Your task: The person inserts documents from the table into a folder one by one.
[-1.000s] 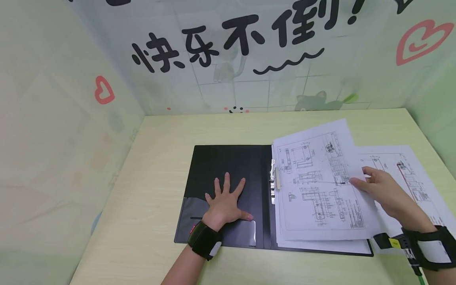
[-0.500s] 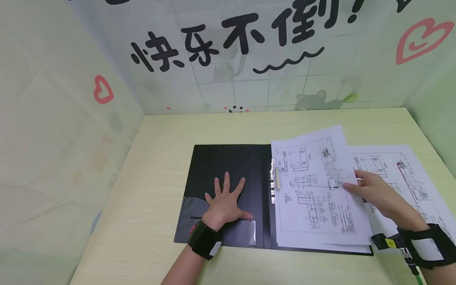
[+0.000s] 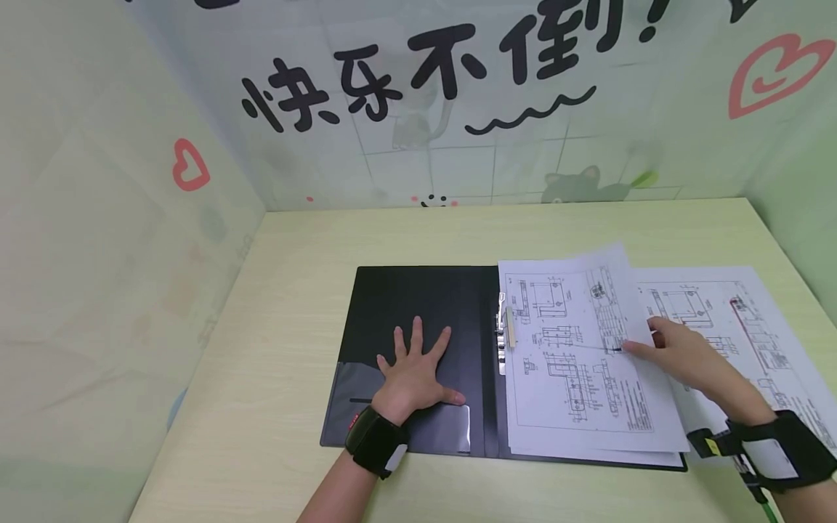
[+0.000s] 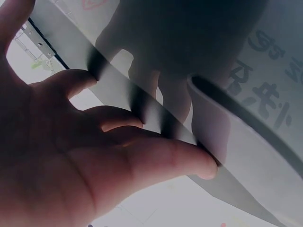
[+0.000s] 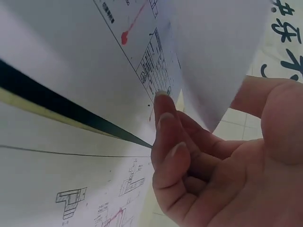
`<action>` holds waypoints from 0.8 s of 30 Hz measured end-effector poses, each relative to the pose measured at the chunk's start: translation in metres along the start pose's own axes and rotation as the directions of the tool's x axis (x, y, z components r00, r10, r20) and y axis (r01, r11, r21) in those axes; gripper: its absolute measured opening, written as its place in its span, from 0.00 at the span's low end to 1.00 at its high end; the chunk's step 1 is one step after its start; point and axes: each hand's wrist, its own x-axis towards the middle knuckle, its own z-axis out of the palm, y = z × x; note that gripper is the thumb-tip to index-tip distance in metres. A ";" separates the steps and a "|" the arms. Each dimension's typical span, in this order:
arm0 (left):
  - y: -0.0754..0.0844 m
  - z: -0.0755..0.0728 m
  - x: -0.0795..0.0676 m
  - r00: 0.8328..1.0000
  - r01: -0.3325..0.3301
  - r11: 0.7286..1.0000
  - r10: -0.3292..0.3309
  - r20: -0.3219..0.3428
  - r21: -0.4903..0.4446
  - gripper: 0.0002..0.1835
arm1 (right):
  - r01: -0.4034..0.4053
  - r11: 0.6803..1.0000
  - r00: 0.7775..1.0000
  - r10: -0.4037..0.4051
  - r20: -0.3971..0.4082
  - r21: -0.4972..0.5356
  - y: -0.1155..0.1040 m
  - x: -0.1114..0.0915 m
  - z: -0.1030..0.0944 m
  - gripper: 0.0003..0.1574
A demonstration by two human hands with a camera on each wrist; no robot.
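Note:
An open black clip folder (image 3: 425, 298) lies on the table. My left hand (image 3: 410, 378) rests on its left cover with fingers spread; the left wrist view shows the fingertips against the glossy surface. A metal clip (image 3: 501, 334) sits along the spine, at the left edge of the printed drawing sheets on the right side. My right hand (image 3: 686, 359) pinches the right edge of the top drawing sheet (image 3: 562, 370), thumb above and fingers underneath. In the right wrist view the lifted sheet (image 5: 218, 52) curves between thumb and fingers, and red marks show on the page below.
Another drawing sheet (image 3: 752, 312) lies on the table (image 3: 275, 312) right of the folder, partly under my right forearm. A clear pocket (image 3: 451, 428) covers the lower part of the left cover. Printed wall panels (image 3: 366, 167) enclose the table at the back and sides.
My right hand has moved left and slightly down with the top sheet's edge, and the sheet has come down flatter over the folder. My left hand has stayed in place.

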 end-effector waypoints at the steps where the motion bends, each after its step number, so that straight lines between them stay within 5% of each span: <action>1: 0.000 0.000 0.000 1.000 -0.001 1.000 0.001 -0.001 0.001 0.61 | -0.001 1.000 1.000 0.001 -0.003 -0.016 0.000 0.000 0.000 0.38; 8: 0.000 -0.001 0.000 1.000 -0.005 1.000 0.004 0.000 0.011 0.61 | -0.017 0.991 1.000 0.016 -0.008 -0.129 0.002 -0.004 -0.011 0.49; 16: 0.001 -0.004 -0.001 1.000 0.003 1.000 -0.003 0.003 0.017 0.61 | -0.025 0.981 0.999 0.019 -0.032 -0.194 0.017 -0.008 -0.033 0.47; 24: 0.001 -0.005 -0.001 1.000 0.008 1.000 -0.008 0.001 0.010 0.61 | -0.234 0.965 0.969 0.222 -0.105 -0.116 0.054 -0.013 -0.062 0.57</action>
